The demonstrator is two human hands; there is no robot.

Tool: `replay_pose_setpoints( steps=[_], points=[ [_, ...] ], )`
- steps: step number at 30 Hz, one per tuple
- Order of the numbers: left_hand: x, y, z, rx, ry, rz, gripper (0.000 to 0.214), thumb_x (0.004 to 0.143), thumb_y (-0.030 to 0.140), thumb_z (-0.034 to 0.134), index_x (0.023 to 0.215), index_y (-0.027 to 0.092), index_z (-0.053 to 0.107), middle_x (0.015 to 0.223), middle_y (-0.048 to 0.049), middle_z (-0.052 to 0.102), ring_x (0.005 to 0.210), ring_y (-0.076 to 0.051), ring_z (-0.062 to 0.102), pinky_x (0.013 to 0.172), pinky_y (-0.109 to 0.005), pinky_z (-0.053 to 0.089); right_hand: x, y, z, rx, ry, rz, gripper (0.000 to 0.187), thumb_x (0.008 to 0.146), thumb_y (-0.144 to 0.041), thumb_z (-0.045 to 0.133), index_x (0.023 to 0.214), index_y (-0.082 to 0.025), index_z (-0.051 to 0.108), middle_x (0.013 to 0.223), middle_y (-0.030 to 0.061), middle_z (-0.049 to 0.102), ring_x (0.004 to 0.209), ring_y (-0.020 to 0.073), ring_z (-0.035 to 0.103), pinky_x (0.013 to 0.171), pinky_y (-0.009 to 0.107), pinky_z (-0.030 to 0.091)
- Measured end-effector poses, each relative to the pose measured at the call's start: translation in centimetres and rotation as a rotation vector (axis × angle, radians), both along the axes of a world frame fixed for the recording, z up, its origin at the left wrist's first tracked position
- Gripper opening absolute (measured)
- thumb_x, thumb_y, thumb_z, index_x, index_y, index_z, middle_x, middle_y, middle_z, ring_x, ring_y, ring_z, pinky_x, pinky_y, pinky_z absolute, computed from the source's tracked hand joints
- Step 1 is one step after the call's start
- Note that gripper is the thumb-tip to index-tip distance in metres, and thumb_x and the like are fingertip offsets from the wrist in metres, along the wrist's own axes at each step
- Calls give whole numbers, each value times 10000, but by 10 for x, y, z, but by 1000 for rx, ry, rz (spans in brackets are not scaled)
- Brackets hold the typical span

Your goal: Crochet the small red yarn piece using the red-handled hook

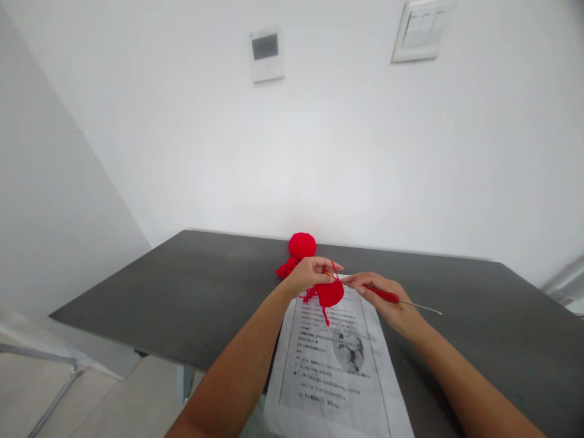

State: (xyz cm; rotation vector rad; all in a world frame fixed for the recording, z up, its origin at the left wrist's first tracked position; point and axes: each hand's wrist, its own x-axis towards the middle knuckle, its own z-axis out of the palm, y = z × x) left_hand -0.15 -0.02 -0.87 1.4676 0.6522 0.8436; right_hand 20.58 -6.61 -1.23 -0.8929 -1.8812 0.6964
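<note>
My left hand (306, 275) is closed, pinching a small red crocheted piece (330, 294) and its yarn just above a printed sheet. My right hand (387, 304) is closed on a crochet hook (401, 301) with a red grip and a thin metal shaft; the hook's tip meets the red piece between both hands. A red ball of yarn (302, 244) lies on the table just behind my left hand, with a loose red strand (286, 268) beside it.
A printed paper sheet (335, 365) with text and a picture lies on the dark grey table (182, 286) under my hands and hangs over the near edge. White walls stand behind, with a wall panel (267, 53) and a switch plate (422, 30).
</note>
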Motion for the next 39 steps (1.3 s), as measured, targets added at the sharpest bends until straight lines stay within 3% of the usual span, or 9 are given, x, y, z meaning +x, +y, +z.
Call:
replay_pose_setpoints(
  steps=[6, 11, 15, 18, 23, 30, 39],
  points=[
    [2, 1, -3, 43, 16, 36, 336, 584, 176, 735, 915, 119, 712, 693, 6, 573, 652, -87, 513, 645, -228, 392, -3, -2, 1, -13, -69, -9, 219, 923, -337, 486, 905, -207, 662, 1063, 95, 716, 995, 234, 664, 864, 353, 516],
    [5, 1, -5, 178, 58, 73, 184, 598, 116, 671, 782, 107, 678, 892, -70, 671, 695, -99, 544, 646, -229, 408, -6, -3, 1, 31, -117, -34, 204, 931, -302, 464, 897, -209, 643, 1033, 82, 711, 975, 224, 667, 848, 335, 517],
    [6, 0, -7, 272, 73, 79, 143, 619, 98, 648, 761, 103, 669, 951, -94, 676, 784, -131, 578, 678, -236, 417, -9, -2, -3, 197, -165, -26, 178, 944, -257, 452, 898, -215, 619, 992, 83, 690, 931, 198, 661, 826, 313, 519],
    [7, 0, -7, 287, 92, 89, 304, 640, 136, 679, 941, 101, 697, 819, -50, 645, 734, -119, 556, 658, -234, 407, -11, 1, -6, 343, -200, -50, 162, 947, -221, 454, 932, -219, 615, 981, 91, 657, 906, 184, 645, 800, 306, 526],
    [8, 2, -8, 195, 42, 86, 533, 632, 224, 752, 1142, 106, 650, 717, -1, 583, 656, -97, 526, 641, -238, 408, -12, 3, -11, 448, -231, -104, 147, 942, -211, 479, 1016, -232, 604, 1050, 104, 624, 960, 185, 636, 818, 316, 547],
    [10, 3, -11, 47, -72, 83, 585, 574, 254, 815, 1120, 109, 661, 708, 2, 600, 640, -87, 538, 643, -235, 410, -9, 4, -12, 532, -278, -116, 166, 954, -209, 457, 1037, -244, 597, 1063, 103, 632, 941, 182, 654, 784, 306, 571],
    [21, -5, -14, -295, -325, 57, 564, 475, 247, 866, 1000, 115, 708, 690, 4, 602, 636, -89, 553, 698, -258, 404, -14, 4, -19, 649, -368, -238, 167, 940, -181, 454, 1041, -236, 575, 1108, 103, 591, 954, 195, 636, 779, 320, 569]
  ],
)
